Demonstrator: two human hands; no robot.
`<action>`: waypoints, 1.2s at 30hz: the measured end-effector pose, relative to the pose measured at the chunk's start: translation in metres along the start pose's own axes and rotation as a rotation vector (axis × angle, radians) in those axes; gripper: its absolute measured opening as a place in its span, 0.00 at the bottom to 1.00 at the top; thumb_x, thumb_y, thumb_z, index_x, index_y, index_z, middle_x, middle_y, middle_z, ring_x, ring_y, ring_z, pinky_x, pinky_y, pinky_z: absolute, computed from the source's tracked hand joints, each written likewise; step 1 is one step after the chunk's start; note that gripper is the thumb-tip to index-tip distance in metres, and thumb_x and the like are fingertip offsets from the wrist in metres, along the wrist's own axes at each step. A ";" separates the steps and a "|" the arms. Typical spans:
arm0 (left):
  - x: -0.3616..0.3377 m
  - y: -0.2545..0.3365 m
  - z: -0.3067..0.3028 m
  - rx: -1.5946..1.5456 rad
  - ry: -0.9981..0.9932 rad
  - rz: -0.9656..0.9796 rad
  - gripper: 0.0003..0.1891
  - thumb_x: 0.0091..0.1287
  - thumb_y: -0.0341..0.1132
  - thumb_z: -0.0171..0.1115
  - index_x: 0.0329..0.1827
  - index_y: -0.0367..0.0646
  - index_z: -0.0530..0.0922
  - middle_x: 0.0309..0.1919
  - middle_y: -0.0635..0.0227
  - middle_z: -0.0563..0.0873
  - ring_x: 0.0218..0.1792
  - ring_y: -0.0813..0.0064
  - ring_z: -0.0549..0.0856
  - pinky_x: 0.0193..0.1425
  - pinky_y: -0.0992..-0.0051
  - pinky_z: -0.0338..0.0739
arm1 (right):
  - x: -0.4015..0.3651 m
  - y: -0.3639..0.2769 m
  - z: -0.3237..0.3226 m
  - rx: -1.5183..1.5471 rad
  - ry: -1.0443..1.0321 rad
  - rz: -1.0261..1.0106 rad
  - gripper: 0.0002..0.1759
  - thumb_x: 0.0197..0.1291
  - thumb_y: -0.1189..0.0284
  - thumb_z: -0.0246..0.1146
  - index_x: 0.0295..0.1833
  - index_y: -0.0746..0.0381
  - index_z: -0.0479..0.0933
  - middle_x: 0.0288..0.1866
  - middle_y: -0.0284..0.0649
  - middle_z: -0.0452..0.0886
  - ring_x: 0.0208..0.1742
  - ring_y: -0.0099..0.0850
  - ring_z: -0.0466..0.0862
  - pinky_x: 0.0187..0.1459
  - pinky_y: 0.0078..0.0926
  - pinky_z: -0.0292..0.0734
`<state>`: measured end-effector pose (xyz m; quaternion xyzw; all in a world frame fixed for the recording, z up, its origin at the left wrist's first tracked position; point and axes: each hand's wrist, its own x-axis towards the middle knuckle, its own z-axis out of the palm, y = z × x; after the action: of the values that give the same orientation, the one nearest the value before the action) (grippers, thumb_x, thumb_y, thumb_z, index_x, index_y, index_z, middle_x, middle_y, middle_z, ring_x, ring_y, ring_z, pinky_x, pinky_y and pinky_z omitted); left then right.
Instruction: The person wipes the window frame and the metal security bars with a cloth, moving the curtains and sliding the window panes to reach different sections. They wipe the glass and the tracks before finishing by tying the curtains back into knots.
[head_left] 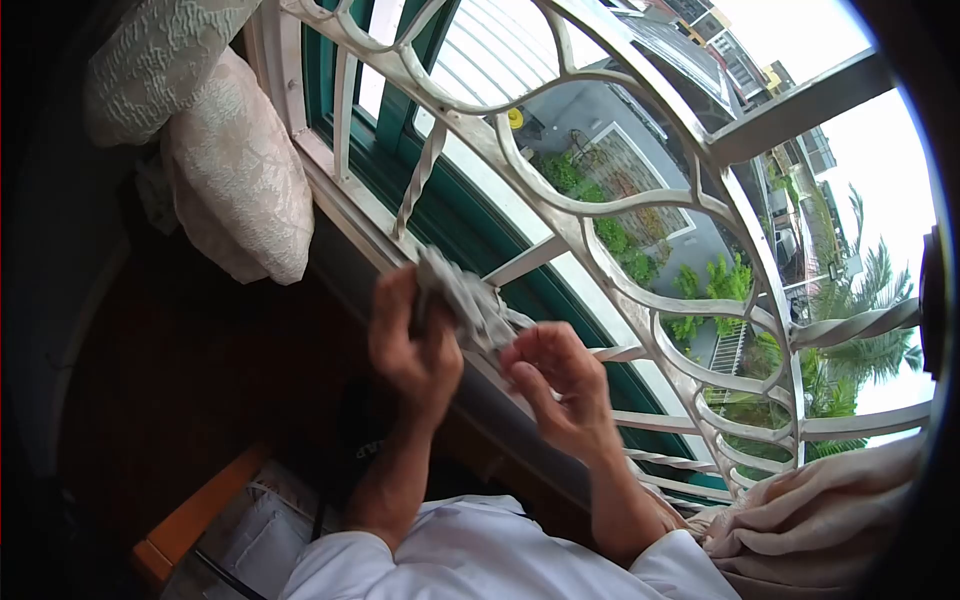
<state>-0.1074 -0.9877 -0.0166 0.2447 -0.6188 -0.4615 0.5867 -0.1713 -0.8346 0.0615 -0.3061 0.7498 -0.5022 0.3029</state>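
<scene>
A crumpled grey cloth (468, 303) is bunched up in front of the window grille, a little blurred. My left hand (412, 345) is closed on its left side, with the fingers partly behind the folds. At the cloth's right end, the curled fingers and thumb of my right hand (562, 392) pinch its edge; the exact contact is hard to make out. Both hands are held over the window sill (365, 235), close to the white metal grille (590, 265) with its curved and twisted bars.
A pale patterned curtain (240, 170) hangs bunched at the upper left, and a beige curtain (820, 510) lies gathered at the lower right. Green window frames (470, 205) stand behind the grille. Below left is a wooden bar (200, 510) beside a clear plastic-wrapped item (262, 540).
</scene>
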 end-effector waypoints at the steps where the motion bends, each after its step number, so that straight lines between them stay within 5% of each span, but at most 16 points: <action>1: 0.012 -0.011 0.005 -0.007 0.000 0.004 0.15 0.65 0.22 0.65 0.55 0.31 0.82 0.43 0.59 0.84 0.43 0.66 0.85 0.49 0.69 0.81 | 0.009 0.000 0.013 -0.004 0.006 -0.005 0.23 0.63 0.73 0.70 0.60 0.66 0.72 0.49 0.46 0.84 0.48 0.39 0.87 0.49 0.35 0.84; 3: 0.034 -0.034 0.019 -0.026 0.049 0.044 0.17 0.64 0.22 0.66 0.56 0.33 0.82 0.43 0.55 0.84 0.42 0.58 0.86 0.47 0.67 0.83 | 0.035 -0.003 0.033 -0.243 0.356 -0.292 0.29 0.59 0.74 0.71 0.64 0.68 0.71 0.54 0.51 0.80 0.56 0.43 0.83 0.55 0.37 0.82; 5: 0.052 -0.040 0.029 0.145 -0.045 0.247 0.17 0.61 0.21 0.66 0.55 0.33 0.83 0.45 0.53 0.84 0.42 0.55 0.87 0.46 0.66 0.84 | 0.049 0.005 0.029 -0.417 0.370 -0.237 0.33 0.56 0.72 0.72 0.66 0.69 0.69 0.57 0.54 0.77 0.60 0.47 0.80 0.57 0.40 0.81; 7: 0.055 -0.061 0.046 -0.002 -0.361 0.242 0.15 0.58 0.22 0.69 0.49 0.33 0.86 0.45 0.53 0.87 0.43 0.57 0.90 0.49 0.65 0.84 | 0.060 0.012 0.024 -0.364 0.270 -0.047 0.42 0.59 0.70 0.74 0.75 0.65 0.63 0.66 0.49 0.75 0.63 0.42 0.81 0.59 0.40 0.80; 9: 0.060 -0.077 0.062 -0.321 -0.626 0.087 0.12 0.57 0.24 0.72 0.45 0.36 0.87 0.36 0.57 0.87 0.39 0.56 0.89 0.43 0.65 0.84 | 0.063 0.010 0.026 -0.450 0.278 -0.082 0.39 0.59 0.68 0.75 0.74 0.64 0.67 0.64 0.49 0.78 0.60 0.41 0.83 0.58 0.39 0.80; 12: 0.071 -0.083 0.072 -0.319 -0.925 0.125 0.11 0.56 0.29 0.75 0.41 0.39 0.88 0.33 0.61 0.87 0.37 0.57 0.89 0.40 0.66 0.84 | 0.065 0.015 0.029 -0.446 0.375 0.043 0.34 0.57 0.70 0.74 0.69 0.66 0.73 0.58 0.48 0.83 0.57 0.38 0.85 0.55 0.36 0.81; 13: 0.072 -0.086 0.075 -0.324 -0.933 0.115 0.11 0.56 0.29 0.75 0.41 0.39 0.88 0.33 0.61 0.87 0.37 0.57 0.89 0.40 0.66 0.84 | 0.065 0.016 0.030 -0.445 0.379 0.056 0.34 0.57 0.70 0.74 0.69 0.66 0.73 0.58 0.48 0.83 0.57 0.38 0.85 0.55 0.36 0.81; 16: 0.077 -0.087 0.077 -0.146 -0.839 0.538 0.12 0.56 0.37 0.76 0.40 0.42 0.87 0.31 0.63 0.84 0.34 0.58 0.89 0.36 0.65 0.83 | 0.068 0.018 0.031 -0.491 0.423 0.109 0.34 0.55 0.74 0.70 0.70 0.65 0.72 0.57 0.49 0.83 0.58 0.38 0.85 0.55 0.35 0.80; 19: 0.083 -0.089 0.061 0.017 -0.844 0.601 0.13 0.55 0.35 0.74 0.42 0.42 0.84 0.30 0.64 0.80 0.30 0.57 0.87 0.34 0.64 0.82 | 0.076 0.023 0.028 -0.586 0.324 0.225 0.37 0.54 0.77 0.65 0.74 0.64 0.70 0.54 0.48 0.83 0.56 0.38 0.84 0.51 0.33 0.81; 21: 0.077 -0.104 0.055 0.144 -0.657 0.508 0.14 0.53 0.29 0.72 0.43 0.40 0.83 0.32 0.63 0.79 0.31 0.58 0.86 0.35 0.62 0.83 | 0.083 0.025 0.034 -0.610 0.350 0.222 0.39 0.55 0.79 0.62 0.77 0.63 0.68 0.51 0.49 0.83 0.53 0.38 0.83 0.45 0.30 0.82; 24: 0.070 -0.104 0.064 0.095 -0.642 0.445 0.14 0.52 0.26 0.71 0.43 0.38 0.83 0.33 0.62 0.78 0.32 0.58 0.85 0.37 0.61 0.83 | 0.083 0.063 0.031 -0.550 0.395 0.130 0.36 0.61 0.79 0.62 0.77 0.64 0.68 0.45 0.40 0.82 0.41 0.26 0.81 0.38 0.20 0.78; 27: 0.083 -0.093 0.061 -0.098 -0.928 0.594 0.10 0.57 0.27 0.67 0.43 0.38 0.84 0.33 0.63 0.80 0.33 0.60 0.86 0.38 0.64 0.83 | 0.080 0.062 0.036 -0.276 0.505 0.074 0.26 0.66 0.81 0.61 0.71 0.68 0.74 0.36 0.26 0.81 0.34 0.13 0.76 0.35 0.11 0.72; 30: 0.087 -0.094 0.063 0.002 -0.884 0.739 0.10 0.60 0.32 0.66 0.44 0.40 0.85 0.33 0.64 0.80 0.32 0.64 0.86 0.38 0.65 0.84 | 0.084 0.067 0.041 -0.325 0.510 -0.060 0.24 0.66 0.82 0.62 0.68 0.69 0.76 0.36 0.29 0.84 0.34 0.14 0.79 0.35 0.11 0.73; 33: 0.080 -0.095 0.059 0.074 -0.784 0.657 0.10 0.61 0.32 0.65 0.44 0.41 0.85 0.33 0.64 0.80 0.33 0.63 0.87 0.39 0.65 0.84 | 0.092 0.067 0.049 -0.202 0.711 -0.091 0.22 0.65 0.82 0.63 0.66 0.69 0.78 0.38 0.33 0.86 0.35 0.16 0.81 0.37 0.14 0.77; 36: 0.079 -0.095 0.065 0.004 -0.904 0.681 0.11 0.61 0.32 0.65 0.46 0.41 0.84 0.35 0.63 0.80 0.36 0.63 0.87 0.41 0.65 0.84 | 0.080 0.072 0.055 -0.353 0.865 -0.210 0.20 0.65 0.83 0.62 0.63 0.69 0.78 0.41 0.36 0.87 0.40 0.19 0.84 0.43 0.16 0.80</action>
<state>-0.2075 -1.0793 -0.0511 -0.1894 -0.8534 -0.3038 0.3788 -0.1913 -0.9048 -0.0350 -0.1898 0.8460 -0.4764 -0.1458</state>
